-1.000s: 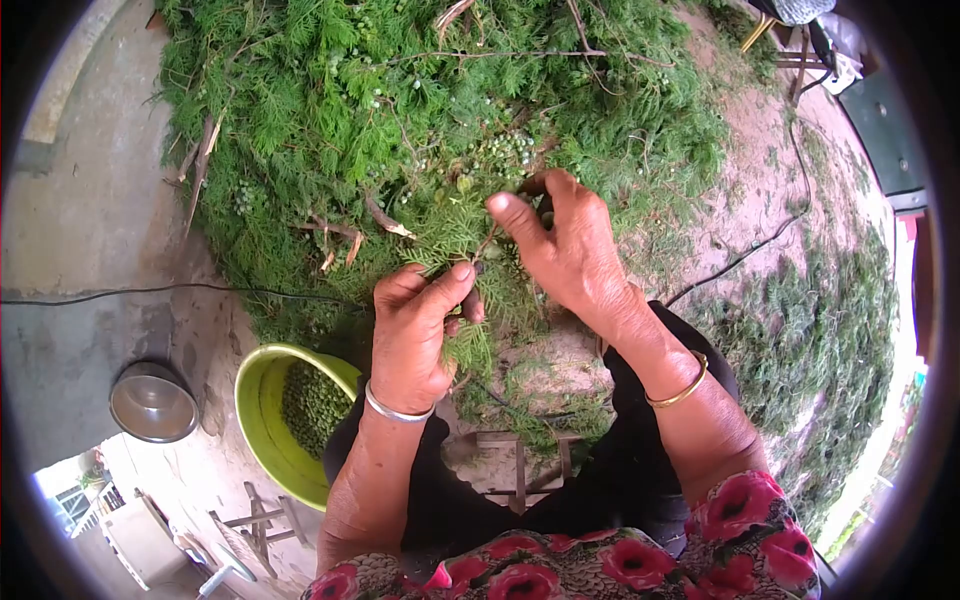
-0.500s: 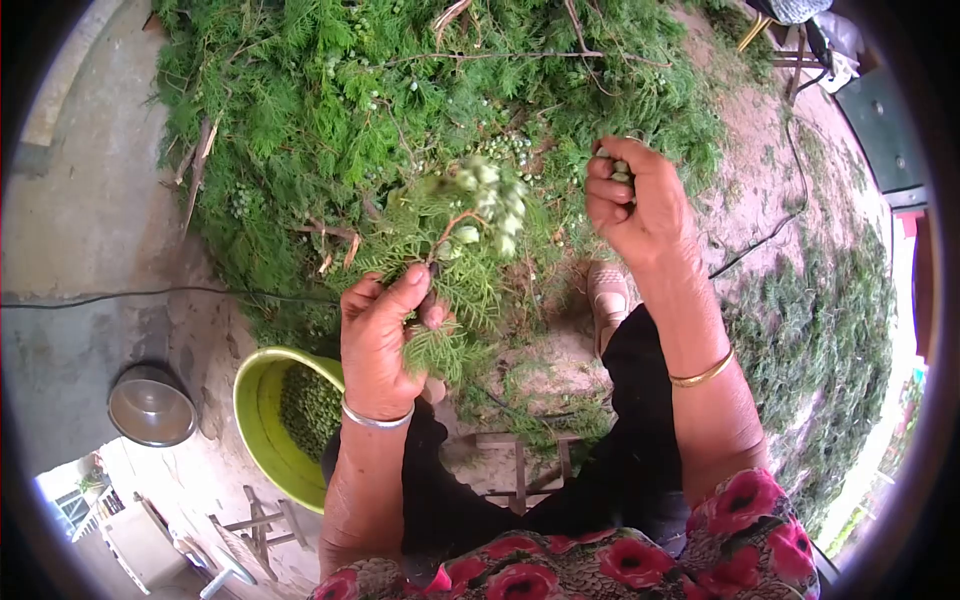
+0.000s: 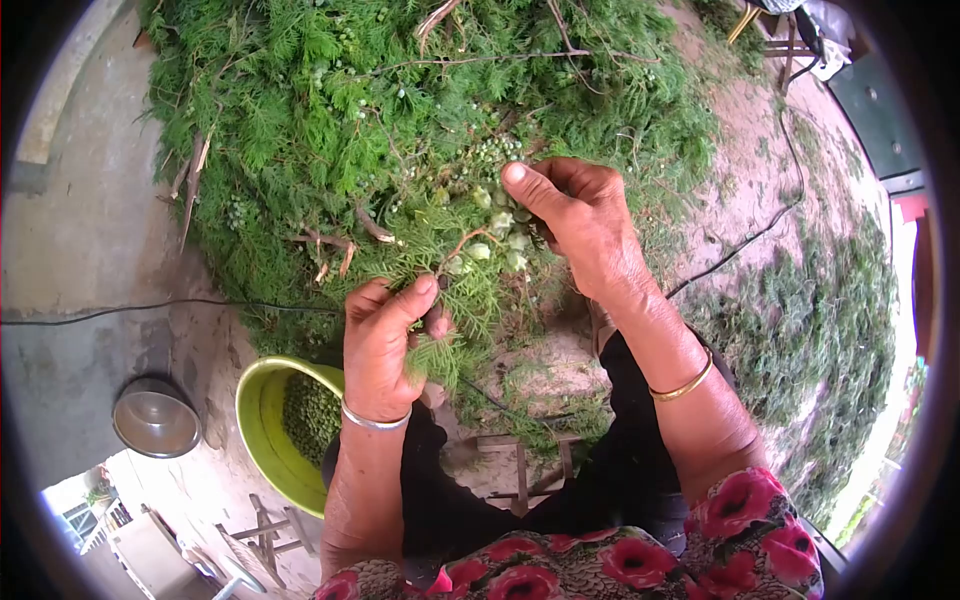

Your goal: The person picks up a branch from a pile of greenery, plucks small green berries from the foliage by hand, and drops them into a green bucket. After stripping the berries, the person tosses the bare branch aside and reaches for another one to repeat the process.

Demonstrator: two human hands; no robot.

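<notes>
My left hand [image 3: 385, 345] pinches the stem of a green conifer sprig [image 3: 460, 290] between thumb and fingers. The sprig carries a cluster of pale green cones [image 3: 497, 238] at its tip. My right hand [image 3: 580, 225] is curled around that cluster, thumb pointing left across it. A lime-green bowl [image 3: 262, 432] with several picked green cones in it sits on the ground just left of my left wrist.
A big heap of cut conifer branches [image 3: 330, 110] lies ahead. A metal bowl [image 3: 155, 417] rests upside down at the left. A black cable [image 3: 120, 308] crosses the concrete; another cable [image 3: 745, 240] runs on the right. Stripped greenery [image 3: 820, 340] covers the dirt at right.
My right hand, which had pulled away up and to the right, has come back down onto the cone cluster. The left hand holds the sprig in much the same place.
</notes>
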